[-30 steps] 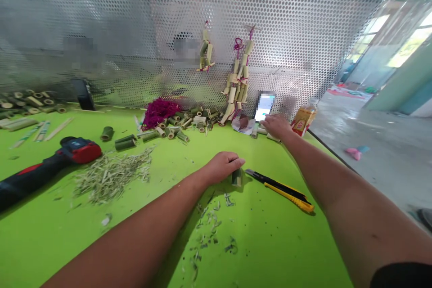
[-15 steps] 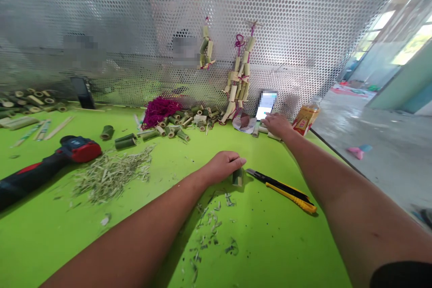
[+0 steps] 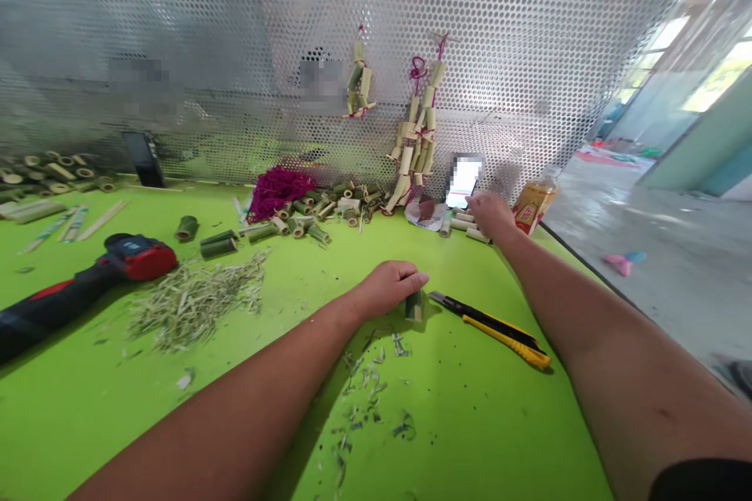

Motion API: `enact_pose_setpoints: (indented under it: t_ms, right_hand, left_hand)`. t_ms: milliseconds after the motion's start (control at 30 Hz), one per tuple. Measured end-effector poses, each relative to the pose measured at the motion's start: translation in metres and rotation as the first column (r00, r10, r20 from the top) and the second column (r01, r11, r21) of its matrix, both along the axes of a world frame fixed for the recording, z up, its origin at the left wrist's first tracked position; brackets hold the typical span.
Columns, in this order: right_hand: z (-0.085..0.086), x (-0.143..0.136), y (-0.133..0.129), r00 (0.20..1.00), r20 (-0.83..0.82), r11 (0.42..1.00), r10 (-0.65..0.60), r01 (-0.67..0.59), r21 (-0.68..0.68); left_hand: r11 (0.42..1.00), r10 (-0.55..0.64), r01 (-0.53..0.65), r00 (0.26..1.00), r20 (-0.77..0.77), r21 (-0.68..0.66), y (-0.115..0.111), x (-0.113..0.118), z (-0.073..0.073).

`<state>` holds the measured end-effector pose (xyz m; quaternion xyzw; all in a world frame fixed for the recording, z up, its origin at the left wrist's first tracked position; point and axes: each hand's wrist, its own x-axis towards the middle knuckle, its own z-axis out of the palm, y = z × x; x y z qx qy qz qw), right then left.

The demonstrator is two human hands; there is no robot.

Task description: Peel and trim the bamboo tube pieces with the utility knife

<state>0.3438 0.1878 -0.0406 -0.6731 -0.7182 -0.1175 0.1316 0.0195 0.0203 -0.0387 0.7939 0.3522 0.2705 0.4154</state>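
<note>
My left hand [image 3: 391,288] is closed around a short green bamboo piece [image 3: 413,308] on the green table, its lower end showing below the thumb. Just right of it lies a yellow and black utility knife [image 3: 499,329], touched by neither hand. My right hand [image 3: 490,213] reaches to the back of the table, a finger at the lower edge of a lit phone [image 3: 464,182] that leans on the perforated metal panel. Its other fingers are partly hidden, and I cannot tell if they hold anything. Pale bamboo pieces [image 3: 477,235] lie beside that hand.
A red and black power tool [image 3: 141,257] lies left, near wood shavings [image 3: 200,301]. Purple cord [image 3: 280,192] and bamboo pieces [image 3: 317,233] line the back. Bamboo figures [image 3: 405,160] hang on the panel [image 3: 235,39]. A bottle [image 3: 536,202] stands at the right edge.
My right hand has moved slightly right and up, from the phone's screen to its lower edge, uncovering more pale bamboo pieces. The phone's display has changed. My left hand has stayed put.
</note>
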Motion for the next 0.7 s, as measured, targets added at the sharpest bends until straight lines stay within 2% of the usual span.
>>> enact_pose_setpoints:
  t_ms: [167, 267, 367, 467, 700]
  right_hand:
    - [0.0046, 0.0031, 0.0014, 0.999, -0.026, 0.988, -0.043, 0.046, 0.147]
    - [0.0043, 0.0031, 0.0002, 1.000, -0.016, 0.975, 0.002, 0.002, 0.223]
    - [0.0013, 0.0019, -0.0032, 0.995, 0.038, 0.956, 0.091, -0.098, 0.276]
    - [-0.0022, 0.0001, -0.0067, 0.988, 0.086, 0.944, 0.131, -0.150, 0.292]
    - [-0.0032, 0.0015, -0.0053, 0.993, 0.064, 0.954, 0.097, -0.111, 0.277]
  left_hand:
    - [1.000, 0.001, -0.001, 1.000, -0.013, 0.004, 0.0003, -0.0002, 0.0000]
    - [1.000, -0.001, 0.001, 1.000, -0.015, 0.007, 0.0007, -0.0004, -0.0003]
    - [1.000, 0.003, -0.003, 1.000, -0.011, 0.003, 0.0014, -0.0003, -0.0013]
    - [1.000, 0.004, -0.003, 1.000, -0.011, 0.016, 0.0021, -0.0003, -0.0022]
    - [1.000, 0.006, -0.006, 1.000, -0.026, -0.010, 0.0023, -0.0010, -0.0020]
